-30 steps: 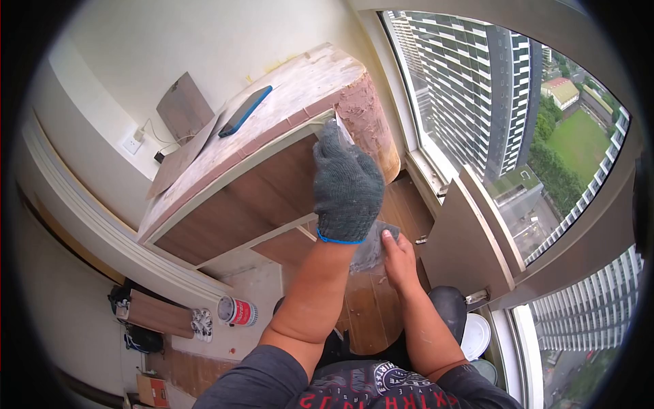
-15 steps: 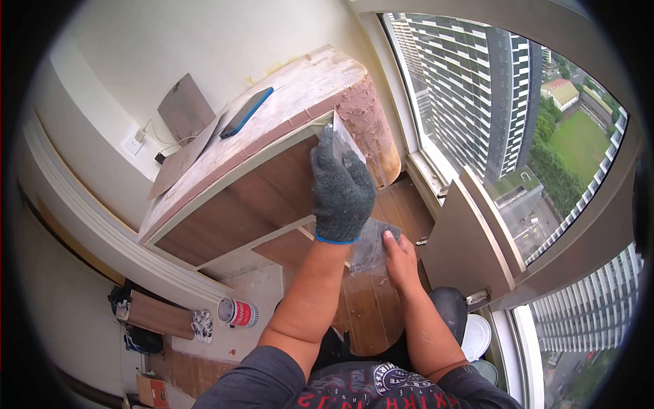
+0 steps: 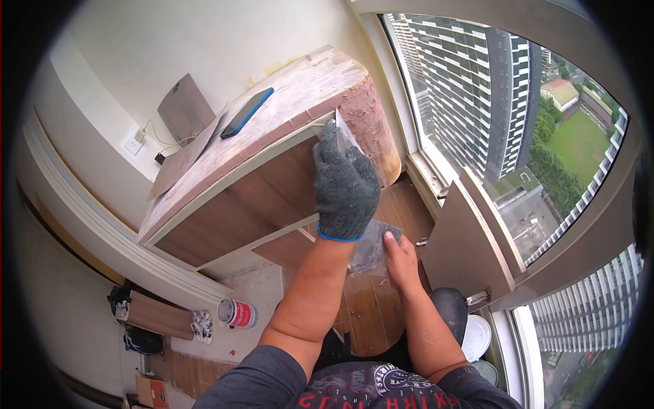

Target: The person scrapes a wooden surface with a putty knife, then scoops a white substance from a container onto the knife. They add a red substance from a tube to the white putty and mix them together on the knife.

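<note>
My left hand (image 3: 347, 187), in a dark grey knitted glove with a blue cuff, is closed on a thin metal scraper blade (image 3: 345, 133). The blade rests at the front corner of a wooden cabinet (image 3: 235, 198), beside rough pink filler (image 3: 368, 119) on the rounded end. My bare right hand (image 3: 400, 260) grips a flat grey plate (image 3: 373, 245) smeared with filler, thumb on top, below and right of the glove. The glove hides part of the cabinet front and of the blade.
A blue-edged phone (image 3: 247, 112) and loose brown panels (image 3: 185, 105) lie on or beside the cabinet top. An open paint can (image 3: 238, 313) stands on the floor. A leaning panel (image 3: 466, 235) and a window flank my right; a white lid (image 3: 476, 337) sits below.
My left hand and the scraper have shifted slightly right, and the blade is turned more edge-on. My right hand and the plate have hardly moved.
</note>
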`<state>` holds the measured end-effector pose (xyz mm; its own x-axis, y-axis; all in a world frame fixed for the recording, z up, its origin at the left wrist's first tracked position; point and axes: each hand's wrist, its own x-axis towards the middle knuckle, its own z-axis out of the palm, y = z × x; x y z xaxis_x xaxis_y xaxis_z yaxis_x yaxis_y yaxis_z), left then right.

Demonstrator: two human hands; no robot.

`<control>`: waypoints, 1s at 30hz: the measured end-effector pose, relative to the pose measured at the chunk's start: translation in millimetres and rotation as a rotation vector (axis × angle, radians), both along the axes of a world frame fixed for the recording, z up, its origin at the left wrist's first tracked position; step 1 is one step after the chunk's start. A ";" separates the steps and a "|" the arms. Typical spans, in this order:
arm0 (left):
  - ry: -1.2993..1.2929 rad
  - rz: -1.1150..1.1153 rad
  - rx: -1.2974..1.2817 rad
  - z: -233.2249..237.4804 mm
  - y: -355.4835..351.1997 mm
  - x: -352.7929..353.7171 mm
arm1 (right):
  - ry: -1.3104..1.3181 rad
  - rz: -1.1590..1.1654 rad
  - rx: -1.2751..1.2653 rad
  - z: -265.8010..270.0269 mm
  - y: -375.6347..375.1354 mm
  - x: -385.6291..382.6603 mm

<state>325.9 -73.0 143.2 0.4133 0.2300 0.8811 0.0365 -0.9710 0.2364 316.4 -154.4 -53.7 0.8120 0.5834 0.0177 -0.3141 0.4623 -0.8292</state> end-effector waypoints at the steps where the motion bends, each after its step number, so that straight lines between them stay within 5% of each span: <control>1: 0.013 0.013 -0.021 -0.5 -3.2 1.0 | -0.007 -0.002 -0.007 2.3 -1.4 -0.3; 2: 0.027 0.027 -0.042 -0.1 -5.5 1.0 | -0.014 -0.003 -0.013 3.6 -2.1 -0.5; 4: 0.135 0.187 0.375 5.9 -7.5 1.6 | 0.003 -0.022 0.012 -0.6 1.0 0.3; 6: 0.238 0.249 0.522 10.0 -11.8 -2.1 | 0.026 -0.027 0.024 -3.6 2.1 0.2; 13: 0.317 0.073 0.181 -27.7 -10.7 -34.3 | 0.097 -0.046 -0.034 0.3 -1.8 5.5; 17: 0.218 0.021 0.074 -4.1 -7.2 -49.5 | 0.096 -0.049 -0.063 1.9 -3.4 4.8; 18: 0.186 0.050 0.244 4.3 -4.4 -49.6 | 0.111 -0.040 -0.041 1.4 -2.4 3.9; 21: 0.246 0.070 0.120 28.6 0.5 -44.3 | 0.143 -0.035 0.001 -0.2 -0.1 4.0; 24: 0.267 0.114 0.426 41.7 18.6 -38.5 | 0.154 -0.053 0.002 -1.2 0.1 5.0; 27: 0.250 0.073 0.216 50.8 9.9 -34.0 | 0.146 -0.055 0.013 -4.1 0.1 5.7; 30: 0.361 0.206 0.733 50.2 16.5 -34.3 | 0.133 -0.058 0.008 -6.8 1.3 5.8</control>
